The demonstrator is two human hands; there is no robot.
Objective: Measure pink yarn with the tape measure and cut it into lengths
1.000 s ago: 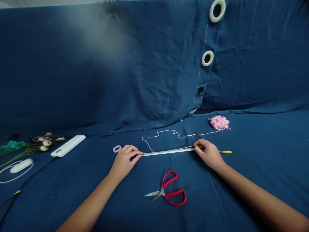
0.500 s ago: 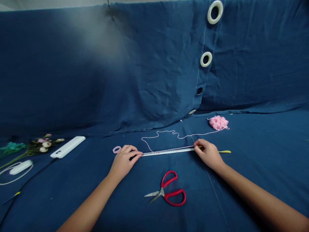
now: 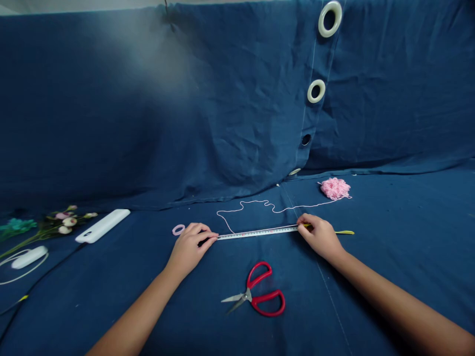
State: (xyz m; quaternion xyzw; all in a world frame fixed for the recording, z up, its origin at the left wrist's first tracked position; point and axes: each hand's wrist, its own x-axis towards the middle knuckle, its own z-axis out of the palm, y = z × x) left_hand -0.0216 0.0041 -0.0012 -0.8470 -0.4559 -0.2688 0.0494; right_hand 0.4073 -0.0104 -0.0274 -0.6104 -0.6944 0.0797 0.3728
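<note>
My left hand (image 3: 191, 244) pinches the left end of a white measuring tape (image 3: 256, 233) that lies stretched across the blue cloth. At the tape's other end, the fingertips of my right hand (image 3: 317, 235) are closed on it and on a strand of pink yarn (image 3: 267, 228) running along its upper edge. A yellow strip (image 3: 345, 232) sticks out to the right of that hand. From the strand, the yarn loops back to a pink yarn bundle (image 3: 335, 188). Red-handled scissors (image 3: 249, 294) lie spread below the tape, touched by neither hand.
A small pale pink ring (image 3: 178, 229) lies beside my left hand. Farther left are a white device (image 3: 103, 226) with a black cable, artificial flowers (image 3: 67, 222) and a white object (image 3: 29, 257) with a cord. A blue curtain (image 3: 222, 109) with grommets hangs behind.
</note>
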